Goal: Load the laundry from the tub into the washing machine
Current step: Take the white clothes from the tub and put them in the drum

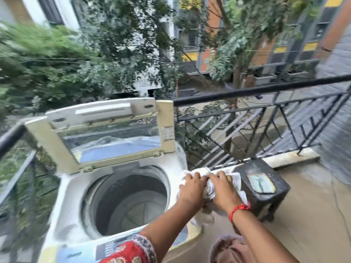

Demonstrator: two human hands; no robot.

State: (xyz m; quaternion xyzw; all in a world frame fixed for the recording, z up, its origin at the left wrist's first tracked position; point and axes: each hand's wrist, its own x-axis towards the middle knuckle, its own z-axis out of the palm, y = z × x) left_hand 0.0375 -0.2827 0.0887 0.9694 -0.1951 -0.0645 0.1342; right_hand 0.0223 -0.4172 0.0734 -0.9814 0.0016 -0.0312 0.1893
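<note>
A white top-loading washing machine (74, 188) stands on a balcony with its lid (106, 133) raised upright. Its round drum (127, 202) looks bare inside. Just past the machine's right edge, my left hand (191, 188) and my right hand (224, 190) both grip a bunched white cloth (210, 190), held in the air between the machine and a dark stool. A red thread sits on my right wrist. At the bottom edge, something pinkish-brown (229, 249) shows under my right forearm; it is blurred and I cannot tell if it is the tub.
A dark wicker stool (266, 198) with a light pad on top stands right of the machine. A black metal railing (266, 114) bounds the balcony behind both. Tiled floor (313, 215) stretches to the right. Trees and buildings lie beyond.
</note>
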